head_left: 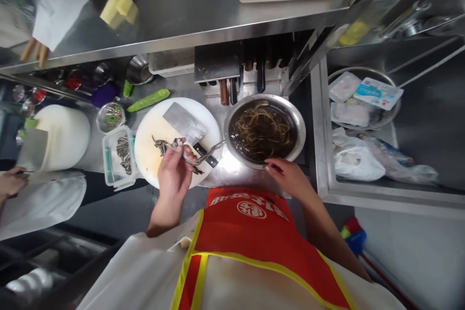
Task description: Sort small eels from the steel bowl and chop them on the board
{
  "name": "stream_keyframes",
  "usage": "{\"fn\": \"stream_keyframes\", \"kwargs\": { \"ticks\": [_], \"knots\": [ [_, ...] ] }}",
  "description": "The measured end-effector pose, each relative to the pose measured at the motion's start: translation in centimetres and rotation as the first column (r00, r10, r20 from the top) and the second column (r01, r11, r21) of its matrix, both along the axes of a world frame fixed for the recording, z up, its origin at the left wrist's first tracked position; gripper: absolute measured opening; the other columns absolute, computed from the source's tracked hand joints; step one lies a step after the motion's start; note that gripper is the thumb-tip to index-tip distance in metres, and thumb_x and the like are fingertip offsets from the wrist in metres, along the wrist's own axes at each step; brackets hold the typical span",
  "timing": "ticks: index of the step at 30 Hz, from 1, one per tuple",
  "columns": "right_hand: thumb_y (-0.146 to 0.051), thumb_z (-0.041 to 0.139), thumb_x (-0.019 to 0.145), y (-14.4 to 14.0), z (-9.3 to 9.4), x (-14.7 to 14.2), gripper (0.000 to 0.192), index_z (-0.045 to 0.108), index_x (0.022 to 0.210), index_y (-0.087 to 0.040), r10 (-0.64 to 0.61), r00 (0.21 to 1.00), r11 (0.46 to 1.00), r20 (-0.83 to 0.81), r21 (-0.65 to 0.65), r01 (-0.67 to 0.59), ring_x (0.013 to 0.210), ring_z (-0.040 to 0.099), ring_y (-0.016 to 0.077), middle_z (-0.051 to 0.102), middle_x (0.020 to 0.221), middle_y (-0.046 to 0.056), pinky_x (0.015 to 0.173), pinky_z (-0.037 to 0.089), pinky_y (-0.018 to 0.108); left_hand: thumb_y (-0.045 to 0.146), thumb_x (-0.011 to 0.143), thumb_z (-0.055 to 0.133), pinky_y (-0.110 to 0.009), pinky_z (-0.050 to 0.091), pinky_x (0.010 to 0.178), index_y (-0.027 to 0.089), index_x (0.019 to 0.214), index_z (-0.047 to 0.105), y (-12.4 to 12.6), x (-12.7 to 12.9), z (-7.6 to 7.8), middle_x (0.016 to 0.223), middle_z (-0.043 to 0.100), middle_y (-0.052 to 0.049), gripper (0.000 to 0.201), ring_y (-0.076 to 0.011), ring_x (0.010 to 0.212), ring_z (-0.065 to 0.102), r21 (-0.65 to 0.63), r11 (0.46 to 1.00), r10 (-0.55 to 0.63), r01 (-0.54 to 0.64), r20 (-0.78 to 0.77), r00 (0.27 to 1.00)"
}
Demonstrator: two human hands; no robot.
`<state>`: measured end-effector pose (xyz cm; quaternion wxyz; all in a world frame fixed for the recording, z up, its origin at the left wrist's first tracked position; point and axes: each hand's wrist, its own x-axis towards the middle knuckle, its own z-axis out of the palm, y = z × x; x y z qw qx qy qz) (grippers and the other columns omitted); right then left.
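Item: left hand [173, 170], centre of frame, grip clamped on a thin grey-brown eel [198, 154], wet and slippery by the look of it. The eel hangs from the fingers over the round white chopping board [147, 155], its tail trailing right toward the round steel basin of dark water and more eels [264, 128].

Item: right hand [288, 177], fingers loosely together, resting on the basin's near rim, holding nothing that I can see.

Risks, as I judge them: the eel may slide out of the pinch and drop off the board's near edge; the broad steel cleaver [187, 128] lies flat on the board just above the left hand, so a slip toward it could cut; weight on the rim could tip the basin and spill water.

Around: clear plastic tub of cut pieces [119, 155] left of the board; green cucumber [148, 100] above it; sink with plastic bags [358, 155] at right; another person's hand [10, 181] at far left. The counter [232, 167] is crowded.
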<state>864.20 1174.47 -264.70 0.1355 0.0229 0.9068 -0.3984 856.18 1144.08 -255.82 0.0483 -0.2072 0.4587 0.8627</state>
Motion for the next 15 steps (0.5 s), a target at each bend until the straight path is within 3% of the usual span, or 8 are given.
{"fn": "stream_keyframes", "kwargs": {
  "ticks": [3, 5, 7, 10, 13, 15],
  "knots": [
    [-0.037, 0.052, 0.094, 0.0, 0.0, 0.0, 0.03, 0.072, 0.108, -0.02, 0.0, 1.0, 1.0, -0.008, -0.002, 0.0, 0.079, 0.068, 0.0193, 0.075, 0.094, 0.006, 0.072, 0.049, 0.03, 0.014, 0.081, 0.07, -0.02, 0.05, 0.06, 0.012, 0.097, 0.069, -3.2, 1.3, 0.6, 0.076, 0.063, -0.002, 0.016, -0.0086, 0.063, 0.057, -0.049, 0.995, 0.093, -0.09, 0.067, 0.993],
    [-0.037, 0.052, 0.094, 0.0, 0.0, -0.1, 0.03, 0.072, 0.109, -0.02, 0.004, 1.0, 1.0, -0.004, -0.005, -0.004, 0.08, 0.068, 0.0193, 0.075, 0.095, 0.006, 0.073, 0.049, 0.03, 0.012, 0.082, 0.067, -0.02, 0.05, 0.06, 0.01, 0.096, 0.069, -5.1, 1.4, -0.2, 0.076, 0.063, -0.003, 0.015, -0.0095, 0.063, 0.058, -0.076, 0.988, 0.141, -0.133, 0.111, 0.984],
    [-0.037, 0.052, 0.094, 0.1, 0.0, -0.1, 0.031, 0.072, 0.11, -0.02, 0.007, 1.0, 1.0, 0.005, -0.01, -0.007, 0.08, 0.068, 0.0193, 0.075, 0.096, 0.006, 0.073, 0.049, 0.03, 0.01, 0.084, 0.061, -0.022, 0.05, 0.059, 0.009, 0.095, 0.067, -6.7, 0.9, -2.0, 0.074, 0.063, -0.004, 0.013, -0.0106, 0.061, 0.058, -0.107, 0.981, 0.179, -0.164, 0.152, 0.972],
    [-0.037, 0.052, 0.094, 0.2, -0.1, -0.2, 0.03, 0.072, 0.109, -0.02, 0.004, 1.0, 1.0, 0.003, -0.02, -0.003, 0.081, 0.069, 0.0196, 0.075, 0.096, 0.007, 0.073, 0.049, 0.03, 0.007, 0.089, 0.048, -0.023, 0.047, 0.056, 0.009, 0.089, 0.063, -8.7, -1.0, -6.0, 0.068, 0.06, -0.004, 0.015, -0.0112, 0.056, 0.054, -0.176, 0.959, 0.259, -0.223, 0.219, 0.941],
    [-0.037, 0.052, 0.094, 0.1, -0.2, -0.1, 0.03, 0.072, 0.108, -0.021, -0.003, 1.0, 1.0, -0.007, -0.03, 0.002, 0.082, 0.069, 0.0198, 0.075, 0.096, 0.006, 0.073, 0.05, 0.03, 0.005, 0.09, 0.043, -0.023, 0.045, 0.056, 0.014, 0.079, 0.053, -10.3, -3.3, -9.7, 0.065, 0.056, -0.002, 0.017, -0.0113, 0.056, 0.052, -0.298, 0.909, 0.363, -0.291, 0.227, 0.903],
    [-0.038, 0.052, 0.094, 0.1, -0.3, 0.0, 0.03, 0.071, 0.109, -0.021, -0.006, 1.0, 0.999, -0.013, -0.037, 0.006, 0.082, 0.069, 0.0199, 0.075, 0.097, 0.007, 0.073, 0.05, 0.03, 0.004, 0.089, 0.044, -0.023, 0.045, 0.058, 0.017, 0.076, 0.046, -11.4, -4.7, -11.5, 0.064, 0.054, -0.001, 0.018, -0.0112, 0.056, 0.052, -0.36, 0.877, 0.407, -0.318, 0.202, 0.891]
  ]
}}
